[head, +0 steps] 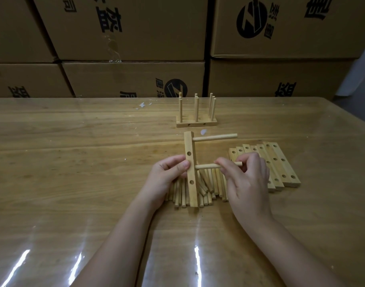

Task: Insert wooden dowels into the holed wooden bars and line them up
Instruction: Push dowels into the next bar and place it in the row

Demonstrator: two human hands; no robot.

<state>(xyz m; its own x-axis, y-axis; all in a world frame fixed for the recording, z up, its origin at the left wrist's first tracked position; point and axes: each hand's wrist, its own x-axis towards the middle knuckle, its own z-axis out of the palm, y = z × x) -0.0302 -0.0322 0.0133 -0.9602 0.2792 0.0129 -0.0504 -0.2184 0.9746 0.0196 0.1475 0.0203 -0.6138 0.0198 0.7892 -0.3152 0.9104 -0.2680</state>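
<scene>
Table (pixel 74 162); dowel (pixel 206 166) in right hand (pixel 248 177).

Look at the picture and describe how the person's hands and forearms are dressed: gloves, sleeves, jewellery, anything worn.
The left hand and right hand are bare: no gloves, rings or watch show. Both forearms are uncovered, with no sleeve in view down to the frame's edge.
</scene>
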